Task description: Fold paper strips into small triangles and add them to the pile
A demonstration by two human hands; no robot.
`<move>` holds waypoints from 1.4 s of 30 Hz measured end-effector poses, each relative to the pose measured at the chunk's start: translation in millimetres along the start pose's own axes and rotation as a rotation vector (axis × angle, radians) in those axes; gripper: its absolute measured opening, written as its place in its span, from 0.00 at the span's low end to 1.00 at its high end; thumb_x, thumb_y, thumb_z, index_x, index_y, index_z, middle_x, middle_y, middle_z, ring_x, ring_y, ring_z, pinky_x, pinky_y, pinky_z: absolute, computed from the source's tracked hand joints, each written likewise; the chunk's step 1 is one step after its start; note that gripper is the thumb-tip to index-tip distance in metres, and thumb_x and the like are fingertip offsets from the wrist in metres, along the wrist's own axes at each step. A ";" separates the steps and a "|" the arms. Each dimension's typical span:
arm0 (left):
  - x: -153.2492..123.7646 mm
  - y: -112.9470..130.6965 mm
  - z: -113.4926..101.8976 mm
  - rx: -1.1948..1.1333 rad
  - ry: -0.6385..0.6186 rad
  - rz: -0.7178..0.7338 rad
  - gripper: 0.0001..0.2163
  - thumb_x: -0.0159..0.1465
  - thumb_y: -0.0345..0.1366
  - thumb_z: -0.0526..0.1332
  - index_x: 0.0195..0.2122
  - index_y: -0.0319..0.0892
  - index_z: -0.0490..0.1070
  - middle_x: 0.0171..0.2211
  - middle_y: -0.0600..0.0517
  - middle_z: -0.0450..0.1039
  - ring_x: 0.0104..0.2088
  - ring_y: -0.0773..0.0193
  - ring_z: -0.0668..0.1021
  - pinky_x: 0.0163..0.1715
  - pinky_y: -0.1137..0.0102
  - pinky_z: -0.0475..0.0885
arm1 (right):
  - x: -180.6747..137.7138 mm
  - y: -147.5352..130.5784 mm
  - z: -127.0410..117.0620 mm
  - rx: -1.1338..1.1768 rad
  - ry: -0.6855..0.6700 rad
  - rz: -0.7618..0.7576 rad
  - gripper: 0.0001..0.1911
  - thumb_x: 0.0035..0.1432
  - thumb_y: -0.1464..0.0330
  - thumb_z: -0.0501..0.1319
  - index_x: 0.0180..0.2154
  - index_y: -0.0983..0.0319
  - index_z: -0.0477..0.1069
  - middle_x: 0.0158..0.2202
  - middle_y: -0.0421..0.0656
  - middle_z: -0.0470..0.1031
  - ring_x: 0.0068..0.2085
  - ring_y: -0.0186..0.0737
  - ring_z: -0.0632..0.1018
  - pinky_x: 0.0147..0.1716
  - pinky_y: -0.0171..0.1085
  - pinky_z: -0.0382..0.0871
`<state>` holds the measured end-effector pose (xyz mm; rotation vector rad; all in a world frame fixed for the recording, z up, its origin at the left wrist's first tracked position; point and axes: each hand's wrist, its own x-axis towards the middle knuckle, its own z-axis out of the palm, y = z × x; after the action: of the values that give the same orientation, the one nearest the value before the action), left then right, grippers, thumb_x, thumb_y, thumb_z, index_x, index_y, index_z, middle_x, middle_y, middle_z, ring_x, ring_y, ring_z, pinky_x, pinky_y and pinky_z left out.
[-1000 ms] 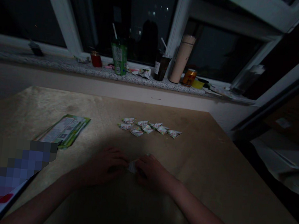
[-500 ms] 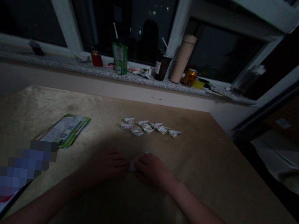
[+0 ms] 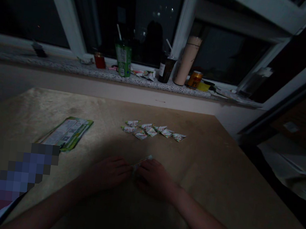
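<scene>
Right grip (image 3: 152,177) on wrapper (image 3: 148,158), table edge (image 3: 148,107) beyond

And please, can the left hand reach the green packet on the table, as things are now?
Probably yes: nothing visible stands between the left hand and the green packet, though that hand seems busy at the small wrapper.

Creased plastic-looking wrappers (image 3: 151,132), faintly glossy tabletop (image 3: 52,104), speckled stone-look sill (image 3: 88,70), smooth matt flask (image 3: 187,62)
</scene>
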<state>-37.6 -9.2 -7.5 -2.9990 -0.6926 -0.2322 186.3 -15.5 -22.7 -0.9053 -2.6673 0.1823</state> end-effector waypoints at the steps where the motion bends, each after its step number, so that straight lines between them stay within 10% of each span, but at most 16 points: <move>1: 0.2 -0.2 0.4 0.006 -0.009 -0.007 0.12 0.67 0.25 0.50 0.42 0.44 0.70 0.41 0.51 0.75 0.43 0.60 0.73 0.45 0.65 0.65 | 1.2 -2.5 0.2 0.021 0.005 0.029 0.09 0.59 0.64 0.59 0.39 0.62 0.68 0.38 0.45 0.72 0.39 0.40 0.71 0.39 0.38 0.60; 20: 9.2 -3.4 0.6 -0.411 0.064 -0.313 0.10 0.64 0.28 0.53 0.43 0.45 0.69 0.47 0.51 0.67 0.48 0.60 0.69 0.51 0.64 0.62 | 15.6 -13.4 6.6 0.116 0.022 0.180 0.08 0.63 0.70 0.54 0.42 0.63 0.68 0.39 0.45 0.74 0.40 0.40 0.73 0.41 0.38 0.62; 42: 11.2 -4.9 0.0 -0.362 -0.012 -0.430 0.09 0.65 0.38 0.55 0.43 0.47 0.71 0.50 0.50 0.65 0.51 0.53 0.64 0.51 0.58 0.57 | 23.0 -4.9 7.9 0.466 0.067 0.312 0.08 0.54 0.75 0.58 0.36 0.60 0.62 0.30 0.36 0.69 0.29 0.34 0.68 0.28 0.32 0.53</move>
<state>-29.8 0.0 -5.6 -3.1357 -1.4370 -0.3950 163.6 -5.5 -23.1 -1.1279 -2.2573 0.7902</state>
